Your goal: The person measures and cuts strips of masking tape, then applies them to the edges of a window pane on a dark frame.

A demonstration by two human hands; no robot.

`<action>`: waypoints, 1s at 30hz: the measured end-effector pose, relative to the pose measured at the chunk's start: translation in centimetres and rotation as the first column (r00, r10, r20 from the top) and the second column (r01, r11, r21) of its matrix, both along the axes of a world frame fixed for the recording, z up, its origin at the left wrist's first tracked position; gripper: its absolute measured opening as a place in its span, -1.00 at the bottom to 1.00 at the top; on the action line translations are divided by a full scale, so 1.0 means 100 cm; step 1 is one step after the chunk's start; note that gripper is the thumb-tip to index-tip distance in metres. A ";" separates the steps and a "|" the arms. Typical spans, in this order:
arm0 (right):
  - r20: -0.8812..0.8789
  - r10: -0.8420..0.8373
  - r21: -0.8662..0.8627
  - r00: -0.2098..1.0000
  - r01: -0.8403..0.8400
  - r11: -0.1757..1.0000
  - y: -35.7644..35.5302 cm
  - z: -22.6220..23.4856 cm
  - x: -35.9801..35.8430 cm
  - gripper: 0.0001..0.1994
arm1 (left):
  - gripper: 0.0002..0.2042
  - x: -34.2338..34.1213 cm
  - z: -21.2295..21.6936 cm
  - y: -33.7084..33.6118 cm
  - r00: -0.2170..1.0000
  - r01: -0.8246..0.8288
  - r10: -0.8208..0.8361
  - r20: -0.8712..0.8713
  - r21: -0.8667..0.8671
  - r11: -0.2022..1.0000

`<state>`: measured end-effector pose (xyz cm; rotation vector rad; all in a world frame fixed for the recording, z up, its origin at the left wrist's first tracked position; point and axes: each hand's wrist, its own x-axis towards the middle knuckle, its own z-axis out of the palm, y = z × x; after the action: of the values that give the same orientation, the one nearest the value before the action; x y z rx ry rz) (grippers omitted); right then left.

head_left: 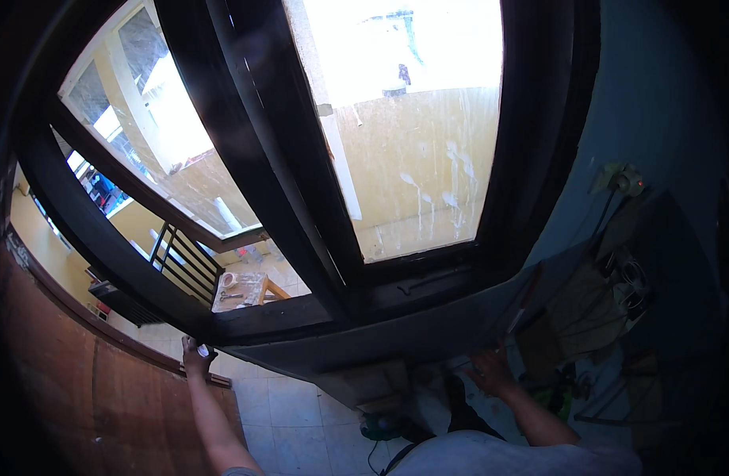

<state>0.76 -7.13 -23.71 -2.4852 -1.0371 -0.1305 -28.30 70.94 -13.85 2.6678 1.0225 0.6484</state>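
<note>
My left hand (196,361) reaches out at the edge of the brown wooden door (118,381), beside the dark window frame's lower corner. Its fingers are closed round a small whitish, shiny thing (203,349), too small to make out. Over on the right, my right hand (491,373) hangs low in front of the shaded wall under the window. Its fingers are apart, and I see nothing held in them. Between the two hands runs the dark wooden window frame (332,309), with a glass pane (428,174) streaked with white drips.
Outside stands a stained small table (241,293) with a tape roll (230,280) on it, near a black railing (182,254). A wall socket (622,181) with a cord is at right, above cluttered boards (578,325). A green tool (378,427) lies by my feet.
</note>
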 end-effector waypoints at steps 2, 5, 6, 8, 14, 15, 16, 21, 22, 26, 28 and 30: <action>0.022 -0.003 0.046 1.000 0.002 0.999 0.000 0.007 0.004 -0.54 | -0.20 0.000 0.010 0.002 1.000 -0.019 0.019 -0.010 -0.029 0.999; 0.030 -0.027 0.012 0.999 0.027 1.000 0.000 0.008 -0.001 -0.55 | -0.15 -0.009 0.026 0.002 0.998 -0.042 0.046 -0.046 0.076 0.996; 0.033 -0.021 0.013 0.999 0.021 1.000 0.003 0.008 0.003 -0.55 | -0.12 -0.014 0.036 0.005 0.994 -0.084 0.091 -0.053 0.130 0.988; 0.053 -0.010 0.025 0.999 0.008 1.000 0.005 0.007 0.001 -0.56 | -0.08 -0.021 0.056 -0.007 0.987 -0.152 0.160 -0.028 0.192 0.970; 0.000 0.150 0.123 0.989 -0.149 0.981 0.060 0.043 -0.017 -0.52 | -0.34 -0.073 0.063 -0.110 0.534 -0.386 0.405 0.742 -0.213 0.898; -0.014 0.229 0.100 0.973 -0.227 0.969 0.074 0.058 -0.022 -0.52 | -0.41 -0.079 0.057 -0.136 0.426 -0.134 0.281 0.860 -0.248 0.960; -0.042 0.253 0.169 0.967 -0.243 0.955 0.088 0.067 -0.029 -0.54 | -0.47 -0.058 0.057 -0.177 0.436 0.042 0.170 0.884 -0.208 0.977; -0.048 0.416 0.337 0.908 -0.378 0.863 0.144 0.128 -0.064 -0.57 | -0.22 0.024 0.075 -0.356 0.171 0.590 0.373 0.912 -0.398 0.703; -0.032 0.483 0.423 0.875 -0.426 0.800 0.157 0.144 -0.071 -0.54 | -0.19 0.024 0.082 -0.379 0.170 0.603 0.394 0.903 -0.411 0.683; 0.034 0.671 0.629 0.741 -0.538 0.562 0.193 0.212 -0.100 -0.45 | -0.11 0.013 0.118 -0.439 0.178 0.641 0.420 0.890 -0.428 0.637; 0.056 0.712 0.703 0.700 -0.534 0.470 0.206 0.233 -0.115 -0.42 | -0.07 0.002 0.134 -0.459 0.170 0.627 0.448 0.878 -0.447 0.638; 0.076 0.744 0.771 0.664 -0.512 0.378 0.218 0.252 -0.134 -0.38 | -0.01 -0.008 0.140 -0.475 0.207 0.603 0.450 0.869 -0.476 0.641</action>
<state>-12.59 14.64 1.54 -1.1708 -1.3846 0.0538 -29.08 23.45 0.11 0.9652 0.4493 1.2563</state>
